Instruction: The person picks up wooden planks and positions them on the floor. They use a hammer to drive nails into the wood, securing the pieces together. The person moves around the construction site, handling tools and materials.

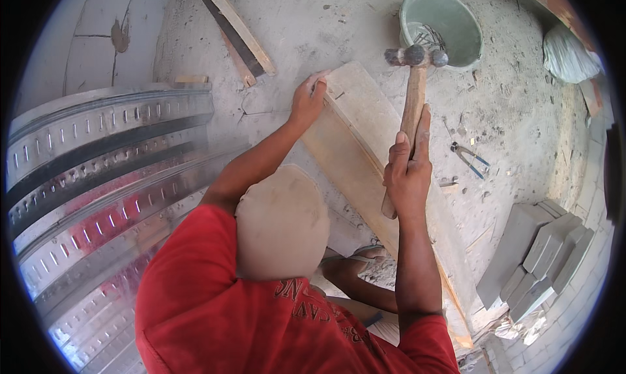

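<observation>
A hammer (415, 107) with a wooden handle and a dark metal head is held by my right hand (409, 175), its head pointing away from me. The fingers wrap the lower handle, one stretched along it. Below the hammer lies a long pair of wooden boards (365, 90), meeting lengthwise at an edge and running from the far middle to the near right. My left hand (309, 100) grips their far end, fingers curled over the edge. A nail (339, 94) shows near that hand, at the seam between the boards.
A green-grey bucket (460, 22) with nails inside stands far right. Blue-handled pincers (469, 160) lie on the dusty floor. Ribbed metal sheets (98, 178) fill the left; grey blocks (538, 250) are stacked right. Loose timber strips (238, 32) lie far left. A pale rounded thing (282, 224) covers part below my left arm.
</observation>
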The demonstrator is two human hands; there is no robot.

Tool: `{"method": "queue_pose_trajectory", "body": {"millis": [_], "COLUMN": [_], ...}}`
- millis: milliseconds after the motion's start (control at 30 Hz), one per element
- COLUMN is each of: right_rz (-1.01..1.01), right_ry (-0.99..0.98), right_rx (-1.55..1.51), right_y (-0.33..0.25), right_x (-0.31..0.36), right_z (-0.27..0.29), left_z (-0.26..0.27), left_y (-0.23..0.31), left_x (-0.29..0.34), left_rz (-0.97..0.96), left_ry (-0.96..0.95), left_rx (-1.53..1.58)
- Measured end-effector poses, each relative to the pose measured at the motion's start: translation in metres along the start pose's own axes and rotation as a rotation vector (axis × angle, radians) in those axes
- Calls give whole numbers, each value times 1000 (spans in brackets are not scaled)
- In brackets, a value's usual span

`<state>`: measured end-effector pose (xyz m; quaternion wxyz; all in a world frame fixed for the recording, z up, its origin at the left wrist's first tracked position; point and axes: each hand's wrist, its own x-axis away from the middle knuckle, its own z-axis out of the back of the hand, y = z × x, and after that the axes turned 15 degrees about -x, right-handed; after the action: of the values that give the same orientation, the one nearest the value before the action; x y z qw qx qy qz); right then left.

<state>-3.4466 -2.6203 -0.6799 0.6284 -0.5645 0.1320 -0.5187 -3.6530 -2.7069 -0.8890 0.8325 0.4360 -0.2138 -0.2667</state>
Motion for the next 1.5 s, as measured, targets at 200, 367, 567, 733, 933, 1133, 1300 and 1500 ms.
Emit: {"method": "queue_pose_trajectory", "body": {"millis": [200,367,567,733,933,1133,1300,1500], "right_rz": [236,2,207,287,32,247,49,188], "right_ry": [43,-186,181,79,-184,170,-290,269], "right_rx": [-79,44,-364,51,126,-175,321,-388], "right_y": [29,50,-5,31,31,14,63,-1], "right_x": [11,11,7,15,10,19,4,6], "right_z": [-15,-23,-3,-17,-16,-17,-23,-5], "left_z": [-3,-4,-7,-3,-4,-3,-3,-2], "left_y": [-1,0,-10,1,-7,1,-5,-5], "left_x": [-2,-4,-2,-1,0,-1,2,3], "left_rz": [2,-22,-42,-1,-43,14,109,-12], "left_ry": [12,30,55,5,88,-24,-74,19], "left_rx": [-13,-36,-52,-56,-107,-87,-38,-56]}}
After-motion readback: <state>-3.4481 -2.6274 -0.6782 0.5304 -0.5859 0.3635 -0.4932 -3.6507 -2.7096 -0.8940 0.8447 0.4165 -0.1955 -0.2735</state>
